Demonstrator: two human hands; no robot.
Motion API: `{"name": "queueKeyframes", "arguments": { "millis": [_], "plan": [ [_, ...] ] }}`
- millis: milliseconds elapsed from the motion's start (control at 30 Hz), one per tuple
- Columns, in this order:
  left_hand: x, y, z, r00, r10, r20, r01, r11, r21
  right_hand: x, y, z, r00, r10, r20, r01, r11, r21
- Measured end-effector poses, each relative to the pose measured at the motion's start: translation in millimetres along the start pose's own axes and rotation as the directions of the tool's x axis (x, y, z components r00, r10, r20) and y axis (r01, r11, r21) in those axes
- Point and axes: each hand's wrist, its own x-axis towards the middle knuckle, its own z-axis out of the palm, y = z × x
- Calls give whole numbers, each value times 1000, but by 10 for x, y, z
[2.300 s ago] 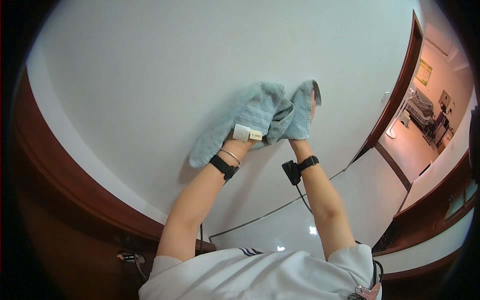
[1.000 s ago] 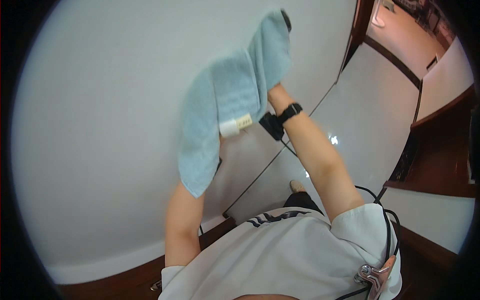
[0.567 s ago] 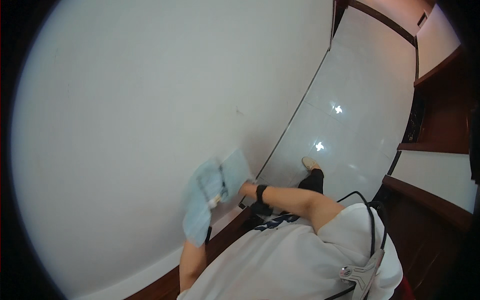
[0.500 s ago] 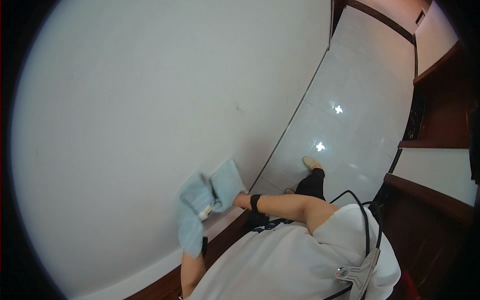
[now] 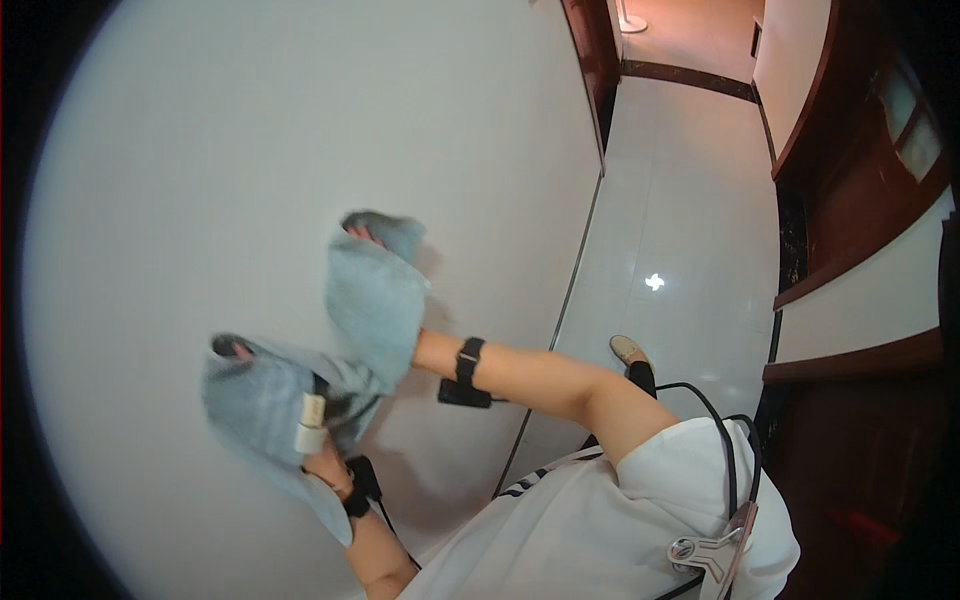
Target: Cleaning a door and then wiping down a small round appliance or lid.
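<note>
A light blue-grey cloth (image 5: 375,300), like a towel, covers much of both hands and spans the space between them. My right hand (image 5: 364,236) holds its upper part; only some fingertips show at the top edge. Lower and farther left, my left hand (image 5: 324,464) grips the other part, with a fingertip showing at its far edge and the rest mostly covered. A small cream-and-white piece (image 5: 312,424) sits near the left wrist, over the cloth. Both hands are up at the white wall (image 5: 200,180); whether the cloth presses on it I cannot tell.
Black straps with small black boxes (image 5: 465,392) circle both wrists. A shiny pale tiled floor (image 5: 690,200) runs along the wall's right. Dark brown doors (image 5: 850,200) stand on the far right. A black cable and metal clip (image 5: 715,550) hang at my white shirt.
Both hands have moved up and away from my body across the wall, carrying the cloth; the left also moved left. The cloth is more spread. My view has turned, showing more of the corridor's far end.
</note>
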Motion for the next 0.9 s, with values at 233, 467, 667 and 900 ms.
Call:
{"name": "queueKeyframes", "arguments": {
  "millis": [233,467,667,900],
  "plan": [
    [1415,2470,684,972,139,-189,-216,843,-492,1384,1355,-1241,991,-45,-127,28,991,-132],
    [1714,4232,1537,900,371,-229,-435,798,-418,1556,2977,-1770,966,224,-128,-255,906,-339],
    [1125,4204,1471,766,500,403,-216,792,-571,400,3814,-1283,738,675,-1,-563,615,-553],
    [558,3244,1818,612,507,607,-240,851,-468,-925,3244,-370,410,829,380,-593,559,-580]
  ]
}}
